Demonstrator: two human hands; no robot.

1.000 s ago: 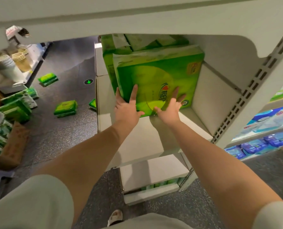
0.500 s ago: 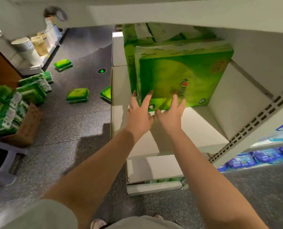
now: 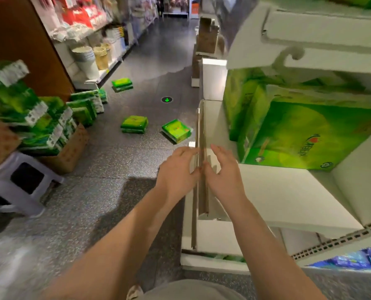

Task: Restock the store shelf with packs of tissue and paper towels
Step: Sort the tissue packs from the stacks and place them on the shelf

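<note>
Both hands free, item by item: your left hand (image 3: 178, 169) hangs just off the shelf's left end with fingers loosely spread and nothing in them; your right hand (image 3: 221, 171) sits beside it over the near left corner of the shelf (image 3: 288, 198), fingers relaxed, likewise carrying nothing. A thin upright divider panel (image 3: 200, 161) stands between the two hands at the shelf end; whether either hand touches it cannot be told. Stock in place: one large green tissue pack (image 3: 305, 137) standing on the shelf toward the back, to the right of and beyond your right hand, with more green packs behind it. Stock waiting: a small green pack on the floor (image 3: 176, 130), lying flat just beyond your left hand and close to the shelf end, tilted so its long side runs far-left to near-right; a second floor pack (image 3: 134, 124) a little to its left; a third (image 3: 122, 85) farther up the aisle; a heap of packs in a cardboard box (image 3: 67, 152) at far left, beside a plastic stool (image 3: 24, 182). Judgement: the nearest floor pack lies ahead and below, on the left-hand side, so your left hand has the shorter reach.
</note>
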